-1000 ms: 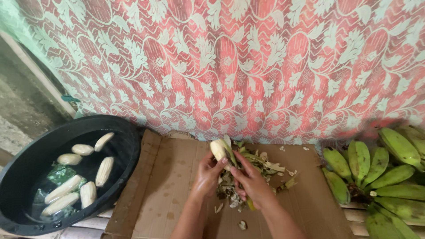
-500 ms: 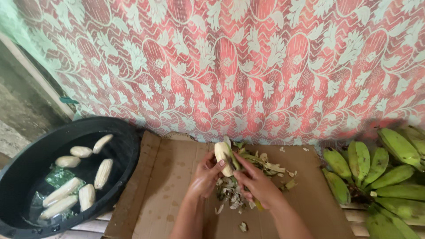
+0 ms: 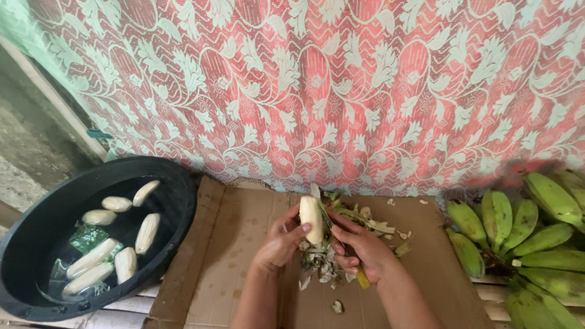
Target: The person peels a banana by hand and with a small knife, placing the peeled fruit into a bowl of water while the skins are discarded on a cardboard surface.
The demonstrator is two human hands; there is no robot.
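One patterned cloth (image 3: 341, 91), red with pale leaf and flower figures, hangs across the whole back of your work area, and it is the largest item in view. Below it lies a flattened sheet of brown cardboard (image 3: 237, 244), spotted with damp marks, which serves as your working surface. To your left, touching the cardboard's edge, sits a round black tub (image 3: 177, 201) holding water, with several peeled bananas (image 3: 147, 233) lying in it, pale and whole. To your right, a bunch of green bananas (image 3: 518, 231), unpeeled, rests beside the cardboard, partly running out of the picture. At the middle of the cardboard lies a heap of peel scraps (image 3: 359, 222), green and tan, spread behind and beneath your hands. Your left hand (image 3: 279, 244) is closed around one peeled banana (image 3: 311, 218), fingers wrapped about its lower half, holding it nearly upright above the scraps. Your right hand (image 3: 362, 247) is clenched around a knife with a yellow handle (image 3: 362, 279), the handle end showing below your palm; the blade is mostly hidden, and it lies close against the right side of the held banana. Both hands sit just beside each other, over the scrap heap. A few loose peel bits (image 3: 337, 306) lie nearer you on the cardboard.
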